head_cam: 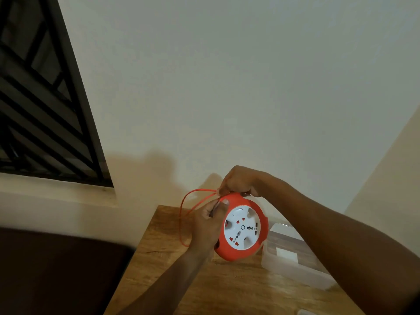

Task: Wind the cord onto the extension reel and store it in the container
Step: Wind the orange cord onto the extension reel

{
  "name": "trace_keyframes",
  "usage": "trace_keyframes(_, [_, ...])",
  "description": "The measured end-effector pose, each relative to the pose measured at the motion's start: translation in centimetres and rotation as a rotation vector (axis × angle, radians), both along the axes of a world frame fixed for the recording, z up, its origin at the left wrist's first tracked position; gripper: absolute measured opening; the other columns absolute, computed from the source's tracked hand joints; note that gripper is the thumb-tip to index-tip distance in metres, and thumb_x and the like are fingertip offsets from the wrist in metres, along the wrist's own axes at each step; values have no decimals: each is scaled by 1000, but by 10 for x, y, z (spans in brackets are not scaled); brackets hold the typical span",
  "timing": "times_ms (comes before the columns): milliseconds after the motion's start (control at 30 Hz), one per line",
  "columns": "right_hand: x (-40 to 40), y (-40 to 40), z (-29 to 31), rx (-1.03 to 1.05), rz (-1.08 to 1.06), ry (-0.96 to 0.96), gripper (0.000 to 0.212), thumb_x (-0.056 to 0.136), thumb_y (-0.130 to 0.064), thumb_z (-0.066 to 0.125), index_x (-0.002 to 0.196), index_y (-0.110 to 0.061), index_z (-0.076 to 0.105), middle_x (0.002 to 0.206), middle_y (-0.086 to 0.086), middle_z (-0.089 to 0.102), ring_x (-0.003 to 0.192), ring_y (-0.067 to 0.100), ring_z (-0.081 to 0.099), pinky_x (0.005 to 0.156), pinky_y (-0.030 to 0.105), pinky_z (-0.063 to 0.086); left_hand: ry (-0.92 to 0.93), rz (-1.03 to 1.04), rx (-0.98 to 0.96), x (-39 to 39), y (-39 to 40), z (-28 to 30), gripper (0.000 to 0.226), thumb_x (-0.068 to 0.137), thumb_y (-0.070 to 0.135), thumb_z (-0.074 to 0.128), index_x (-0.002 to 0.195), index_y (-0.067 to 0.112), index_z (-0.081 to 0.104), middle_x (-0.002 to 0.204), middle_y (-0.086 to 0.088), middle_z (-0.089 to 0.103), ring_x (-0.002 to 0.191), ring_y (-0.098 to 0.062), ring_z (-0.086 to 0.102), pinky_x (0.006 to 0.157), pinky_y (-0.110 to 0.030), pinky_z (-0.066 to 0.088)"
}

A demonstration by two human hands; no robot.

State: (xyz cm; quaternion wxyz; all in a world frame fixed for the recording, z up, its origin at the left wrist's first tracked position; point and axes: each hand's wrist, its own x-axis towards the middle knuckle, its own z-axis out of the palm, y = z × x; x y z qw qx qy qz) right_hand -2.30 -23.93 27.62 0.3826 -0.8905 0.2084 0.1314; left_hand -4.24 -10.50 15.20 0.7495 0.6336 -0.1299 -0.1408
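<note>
A round red extension reel [241, 251] with a white socket face is held upright above the wooden table [172, 258]. My left hand [208, 226] grips its left rim, thumb on the top edge. My right hand [238, 181] holds the reel's top and pinches the thin red cord [181, 214] where it enters the reel. A loose loop of cord hangs to the left, down past my left wrist. The clear plastic container [293, 267] sits on the table to the right, partly behind my right forearm.
The table stands against a pale wall. A window with dark bars [45, 98] is at the upper left, above a ledge. Something dark [56, 269] fills the space left of the table. A pale object [304, 312] shows at the bottom edge.
</note>
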Motion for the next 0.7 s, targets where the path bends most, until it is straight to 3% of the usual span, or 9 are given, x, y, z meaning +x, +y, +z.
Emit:
trace_keyframes(67, [3, -4, -6, 181, -132, -40, 25, 80, -4, 73, 103, 3, 71, 101, 20, 73, 83, 30, 71, 81, 38, 59, 38, 7, -4, 4, 1, 1, 21, 97, 41, 66, 110, 28, 77, 99, 2, 83, 88, -25, 80, 82, -51, 66])
trace_keyframes(100, [5, -5, -8, 242, -178, -58, 27, 78, 1, 72, 105, 6, 70, 105, 22, 72, 82, 30, 70, 80, 37, 59, 54, 1, -6, 5, 2, 1, 20, 98, 40, 66, 109, 27, 77, 99, 1, 83, 88, -26, 80, 83, -52, 66])
trace_keyframes(167, [8, -1, -13, 334, -266, -111, 30, 75, 12, 65, 105, 12, 66, 104, 25, 71, 75, 27, 65, 64, 33, 54, 83, -22, -16, 7, 2, 1, 19, 98, 39, 66, 104, 27, 79, 98, -1, 83, 88, -28, 80, 83, -53, 65])
trace_keyframes(233, [12, 4, -18, 431, -379, -239, 39, 71, 23, 52, 108, 14, 59, 88, 27, 71, 68, 29, 66, 54, 34, 47, 104, -46, -33, 5, 1, -1, 19, 98, 38, 67, 102, 24, 80, 96, -4, 83, 88, -29, 80, 82, -51, 66])
trace_keyframes(367, [19, 0, -20, 638, -475, -422, 61, 74, 25, 41, 120, -13, 32, 76, 29, 56, 68, 43, 55, 58, 42, 58, 108, -137, -26, -7, -1, -10, 18, 98, 39, 67, 97, 29, 81, 95, -5, 83, 86, -27, 80, 71, -38, 66])
trace_keyframes(500, [21, -13, -17, 629, -442, -499, 60, 76, 27, 49, 119, -14, 42, 86, 24, 64, 75, 34, 65, 79, 49, 59, 115, -171, -23, -9, 1, -14, 16, 98, 38, 67, 99, 32, 82, 98, -3, 83, 89, -25, 80, 71, -35, 65])
trace_keyframes(567, [20, -16, -15, 558, -384, -476, 53, 78, 23, 53, 117, -13, 53, 93, 22, 67, 77, 28, 69, 78, 49, 60, 87, -182, -32, -8, 2, -16, 19, 99, 36, 67, 100, 25, 82, 98, -6, 83, 89, -27, 80, 71, -36, 65])
trace_keyframes(700, [19, -19, -16, 388, -257, -449, 35, 83, 14, 53, 106, -10, 64, 89, 15, 72, 76, 24, 70, 73, 44, 61, 102, -178, -28, -6, 3, -17, 19, 98, 37, 68, 100, 25, 82, 99, -8, 83, 90, -30, 80, 80, -47, 67])
